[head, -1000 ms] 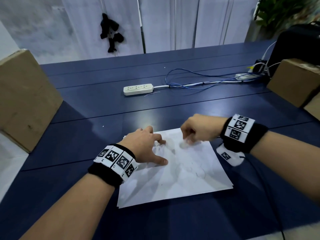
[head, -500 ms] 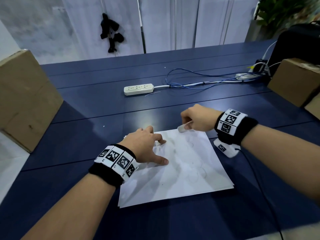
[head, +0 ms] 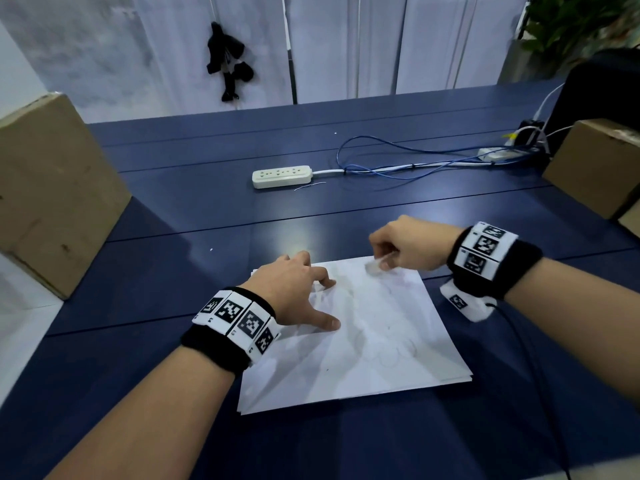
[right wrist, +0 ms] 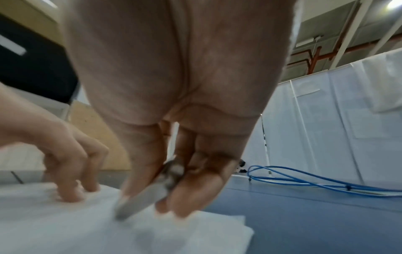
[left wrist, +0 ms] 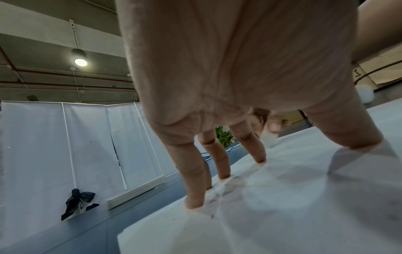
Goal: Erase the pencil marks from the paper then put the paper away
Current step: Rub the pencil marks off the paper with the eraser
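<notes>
paper: white sheet of paper (head: 363, 341) with faint grey pencil loops, flat on the dark blue bench (head: 207, 202), near its front edge.
left hand: left hand (head: 294, 292) spread, straight fingers (left wrist: 195, 180) and thumb pressing their tips on the sheet's far left part.
right hand: right hand (head: 408, 244) over the sheet's far edge, fingers (right wrist: 189, 194) curled, pinching a small pale grey eraser (right wrist: 139, 199).
eraser: tilted, lower tip on the paper.
behind: white power strip (head: 281, 174), blue cables (head: 398, 157), brown cardboard boxes (head: 52, 188) at both sides.
</notes>
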### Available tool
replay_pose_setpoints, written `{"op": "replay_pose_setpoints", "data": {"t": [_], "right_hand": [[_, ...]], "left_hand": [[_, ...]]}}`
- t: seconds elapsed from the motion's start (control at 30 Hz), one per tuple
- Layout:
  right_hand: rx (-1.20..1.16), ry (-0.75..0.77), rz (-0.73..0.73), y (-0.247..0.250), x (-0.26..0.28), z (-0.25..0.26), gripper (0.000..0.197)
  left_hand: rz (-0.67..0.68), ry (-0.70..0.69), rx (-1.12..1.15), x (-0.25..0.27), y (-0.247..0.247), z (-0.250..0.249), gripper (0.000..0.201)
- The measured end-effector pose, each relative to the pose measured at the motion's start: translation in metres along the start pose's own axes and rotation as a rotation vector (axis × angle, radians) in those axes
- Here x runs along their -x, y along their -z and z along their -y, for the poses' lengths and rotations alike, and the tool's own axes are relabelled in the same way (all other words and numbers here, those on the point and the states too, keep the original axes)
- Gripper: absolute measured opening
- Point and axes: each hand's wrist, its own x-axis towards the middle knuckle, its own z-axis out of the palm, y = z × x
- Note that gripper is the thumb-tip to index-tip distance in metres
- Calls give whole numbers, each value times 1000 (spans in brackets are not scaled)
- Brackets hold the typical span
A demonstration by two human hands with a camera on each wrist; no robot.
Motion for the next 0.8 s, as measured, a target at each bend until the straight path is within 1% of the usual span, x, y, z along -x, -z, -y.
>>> {"op": "replay_pose_setpoints", "data": {"t": [0.07, 0.1, 0.13, 0.17, 0.23, 0.27, 0.3, 0.37, 0.5, 0.53, 0.6, 0.67, 0.73, 0.8], "right_hand": [[-72, 50, 205, -4, 13, 6, 11], [-86, 66, 268, -6, 17, 9, 10], [-70, 68, 257, -7, 16, 9, 10], [-30, 51, 184, -6, 12, 9, 13], [38, -30, 3, 0, -2, 5, 26], [52, -67, -58, 3, -7, 1, 31], [46, -82, -85, 4, -9, -1, 33], [5, -44, -61, 3, -6, -4, 31], [-80, 34, 206, -6, 13, 5, 15], [-56, 41, 202, -6, 11, 7, 12], [26, 13, 63, -4, 0, 6, 11], [31, -46, -51, 2, -12, 5, 16], [10, -51, -62, 4, -14, 2, 19], [-16, -11, 27, 4, -5, 2, 16]], "left_hand": [[-2, 0, -3, -1, 1, 0, 80], [-2, -1, -2, -1, 1, 0, 81], [0, -2, -2, -1, 1, 0, 81], [2, -2, -1, -1, 1, 0, 81], [5, -2, 2, 0, 1, 0, 80], [6, 0, 3, 0, 2, 0, 80], [8, -1, 3, 0, 1, 0, 80], [8, -2, 2, 0, 1, 0, 80], [2, -1, 8, -1, 1, 0, 80], [2, -1, 10, -1, 1, 0, 80], [1, -2, 13, 0, 1, 0, 79], [-3, -3, 16, 0, 1, 0, 79], [-4, -3, 15, 1, 0, 0, 79], [-6, -1, 14, 0, 0, 1, 79]]}}
